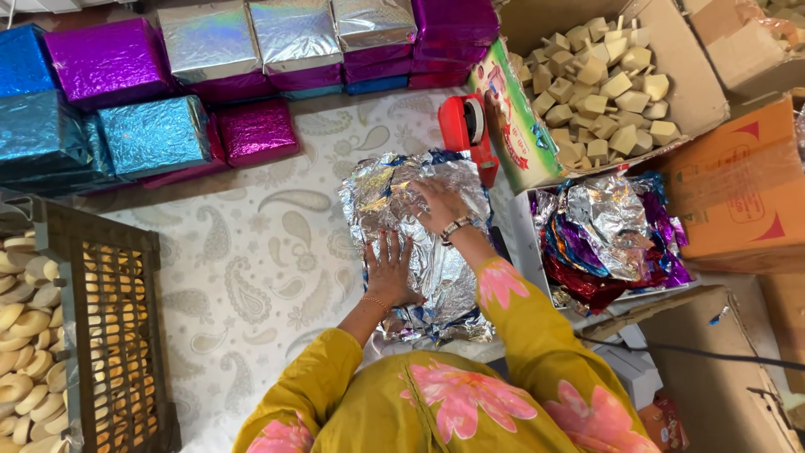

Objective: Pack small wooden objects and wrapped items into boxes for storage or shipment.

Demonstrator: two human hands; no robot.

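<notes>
We had both hands flat on the foil parcel (419,243), which lay on the paisley mat (251,252) directly ahead of us. Left hand (392,273) pressed the near half, fingers spread wide and pointing away from us, gripping nothing. Right hand (440,205) sat on the far half, fingers loosely curled over the foil toward the left; whether they pinched a fold or just pressed, we couldn't tell from this angle.

Key relation: the parcel lay under both palms, long axis running roughly near-to-far with a slight lean. Left hand was nearer the body-side end, right hand nearer the far end and the red tape dispenser (465,126), which stood just beyond the parcel and apart from it.

Counts:
- One parcel in hand, silver with blue foil showing at the edges.
- Wrapped boxes (168,92) stacked along the far edge: roughly a dozen in blue, magenta and silver; the stacks hid some, so no exact number.
- One open carton of tan blocks (599,84) to the right, too many to count.
- One box of loose foil sheets (604,235) just right of the parcel.
- One crate (117,327) to the left, with pale biscuits (25,335) beside it.
</notes>
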